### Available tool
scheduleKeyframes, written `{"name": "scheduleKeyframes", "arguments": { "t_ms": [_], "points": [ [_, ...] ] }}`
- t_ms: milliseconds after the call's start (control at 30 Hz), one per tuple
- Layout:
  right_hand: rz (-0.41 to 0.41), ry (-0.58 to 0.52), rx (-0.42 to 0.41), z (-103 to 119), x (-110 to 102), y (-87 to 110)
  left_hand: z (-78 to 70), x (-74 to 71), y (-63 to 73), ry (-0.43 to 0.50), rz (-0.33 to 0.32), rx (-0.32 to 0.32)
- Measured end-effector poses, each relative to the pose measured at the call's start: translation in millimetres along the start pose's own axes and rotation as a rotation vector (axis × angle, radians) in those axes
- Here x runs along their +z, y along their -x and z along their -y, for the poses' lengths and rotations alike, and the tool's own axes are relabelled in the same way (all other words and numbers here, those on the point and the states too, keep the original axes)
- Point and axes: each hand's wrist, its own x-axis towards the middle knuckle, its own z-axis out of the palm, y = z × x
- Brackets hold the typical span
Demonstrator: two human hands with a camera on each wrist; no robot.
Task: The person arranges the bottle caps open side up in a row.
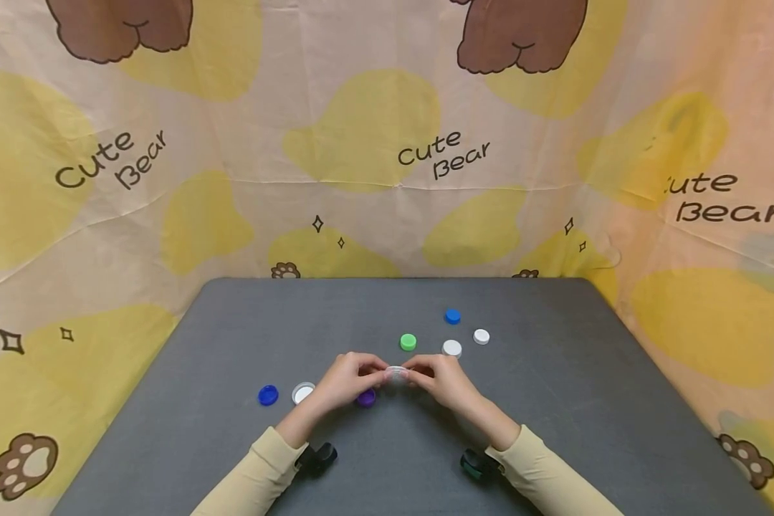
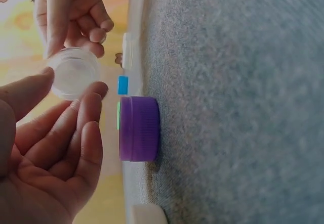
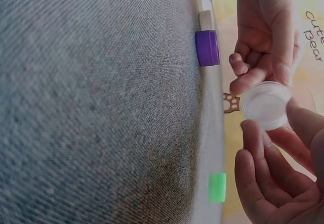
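A small clear round plastic lid (image 1: 396,370) is held up between both hands above the middle of the table. My left hand (image 1: 347,378) pinches its left edge between thumb and fingers. On the opposite edge, the thumb and fingers of my right hand (image 1: 446,380) pinch it too. In the left wrist view the lid (image 2: 76,75) looks shallow and see-through, with a raised rim. A purple bottle cap (image 1: 365,398) lies on the table just under my left hand; its ribbed side shows in the left wrist view.
Beyond the hands lie a green cap (image 1: 408,342), a blue cap (image 1: 452,316) and two white caps (image 1: 481,336). To the left are a dark blue cap (image 1: 267,395) and a white cap with a clear rim (image 1: 303,393). The grey table (image 1: 587,401) meets a printed cloth behind.
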Motion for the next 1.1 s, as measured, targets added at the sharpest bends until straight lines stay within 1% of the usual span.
{"name": "scheduleKeyframes", "arguments": {
  "t_ms": [133,267,467,567,700,767,800,900,1000,1033,1100],
  "points": [
    [0.023,-0.062,0.034,0.3,-0.6,0.1,-0.3,0.7,0.8,0.000,-0.009,0.035],
    [0.054,-0.121,0.060,-1.1,-2.3,1.0,-2.7,2.0,1.9,-0.031,-0.025,0.082],
    [0.089,-0.184,0.123,-3.4,-4.0,1.6,-5.5,4.2,2.2,-0.059,-0.058,0.154],
    [0.105,-0.226,0.137,-4.9,-3.6,1.3,-8.0,4.9,2.8,-0.070,-0.061,0.178],
    [0.120,-0.255,0.163,-6.1,-3.0,1.2,-9.7,6.0,3.9,-0.086,-0.045,0.174],
    [0.125,-0.252,0.177,-6.4,-2.8,1.5,-9.4,6.6,4.2,-0.094,-0.040,0.170],
    [0.129,-0.256,0.178,-1.3,-4.6,2.5,-9.2,6.7,4.2,-0.097,-0.039,0.168],
    [0.128,-0.266,0.182,-1.5,-3.6,3.1,-8.2,7.4,3.8,-0.106,-0.042,0.171],
    [0.119,-0.280,0.187,-0.9,-2.6,3.8,-7.4,7.4,3.4,-0.098,-0.049,0.176],
    [0.112,-0.279,0.189,-5.5,-0.3,3.4,-7.2,7.2,3.1,-0.093,-0.051,0.174],
    [0.100,-0.276,0.193,-3.6,-0.1,4.0,-7.0,6.7,2.7,-0.079,-0.055,0.169]
  ]
}}
